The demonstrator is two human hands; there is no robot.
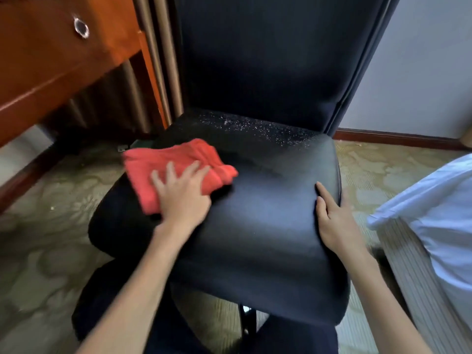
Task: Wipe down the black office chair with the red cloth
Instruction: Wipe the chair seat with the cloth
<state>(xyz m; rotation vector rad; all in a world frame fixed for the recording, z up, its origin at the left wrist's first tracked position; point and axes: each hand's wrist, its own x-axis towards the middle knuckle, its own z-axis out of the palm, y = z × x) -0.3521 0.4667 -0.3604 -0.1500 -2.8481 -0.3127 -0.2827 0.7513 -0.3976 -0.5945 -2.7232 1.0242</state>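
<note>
The black office chair (pixel 265 226) fills the middle of the view, its tall backrest rising behind the seat. White dusty specks cover the back strip of the seat. A folded red cloth (pixel 168 162) lies on the seat's left side. My left hand (pixel 182 192) presses flat on the cloth with fingers spread. My right hand (pixel 334 221) rests on the seat's right edge, fingers straight along the cushion.
A wooden desk (pixel 51 60) with a round metal drawer pull stands at the upper left, close to the chair. A bed with white sheets (pixel 434 213) sits at the right. Patterned carpet (pixel 38 251) covers the floor. Curtains hang behind the chair.
</note>
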